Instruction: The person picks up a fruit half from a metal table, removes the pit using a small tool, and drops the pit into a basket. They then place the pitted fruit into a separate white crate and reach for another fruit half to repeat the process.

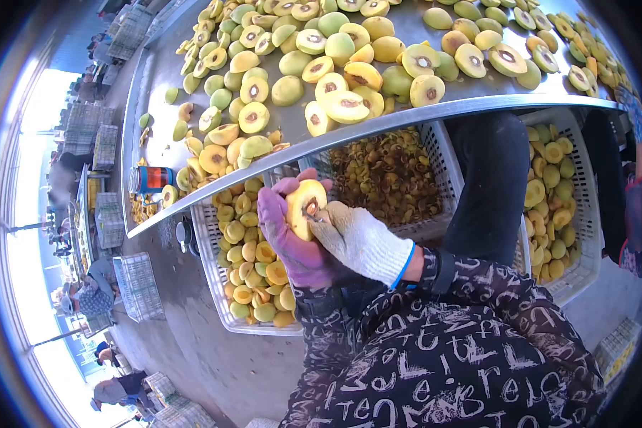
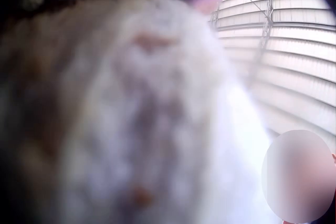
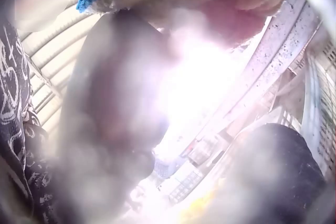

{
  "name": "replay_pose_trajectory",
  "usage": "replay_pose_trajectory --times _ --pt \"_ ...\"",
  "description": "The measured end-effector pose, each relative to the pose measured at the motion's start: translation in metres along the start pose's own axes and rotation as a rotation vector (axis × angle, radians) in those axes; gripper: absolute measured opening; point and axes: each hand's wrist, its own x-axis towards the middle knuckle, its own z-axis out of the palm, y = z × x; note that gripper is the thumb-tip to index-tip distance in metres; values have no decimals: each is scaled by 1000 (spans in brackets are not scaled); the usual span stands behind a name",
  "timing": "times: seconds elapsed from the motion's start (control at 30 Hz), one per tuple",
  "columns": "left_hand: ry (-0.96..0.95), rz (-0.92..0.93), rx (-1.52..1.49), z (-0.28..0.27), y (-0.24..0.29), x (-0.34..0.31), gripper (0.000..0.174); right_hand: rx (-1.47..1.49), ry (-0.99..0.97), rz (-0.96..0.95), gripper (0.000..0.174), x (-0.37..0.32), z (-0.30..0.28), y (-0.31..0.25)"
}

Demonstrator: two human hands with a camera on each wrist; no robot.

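Observation:
In the head view my left hand [image 1: 292,239], in a purple glove, grips a halved yellow peach [image 1: 302,197] with the cut face and brown pit hollow turned up. My right hand [image 1: 360,239], in a white knit glove with a blue cuff edge, has its fingers curled at that hollow. A small dark-tipped tool [image 1: 311,210] shows at the fingertips; most of it is hidden in the glove. Blurred white glove fabric [image 2: 147,103] fills much of the left wrist view. Part of the right glove [image 3: 231,3] appears at the top of the right wrist view.
Peach halves lie over the metal table [image 1: 307,146], whose raised rim runs just beyond my hands. Below stand a crate of peach halves [image 1: 210,285], a crate of brown scraps [image 1: 442,153] and another peach crate [image 1: 585,242]. A red-and-blue container [image 1: 150,180] rests at the table's left.

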Motion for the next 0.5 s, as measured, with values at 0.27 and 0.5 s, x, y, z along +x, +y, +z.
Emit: replay_pose_trajectory --times 0.27,0.5 --pt "83 562 184 -1 -30 -16 40 -66 27 -193 34 0 3 14" --pt "243 433 275 4 -14 -16 29 609 -731 524 42 16 -49 -27"
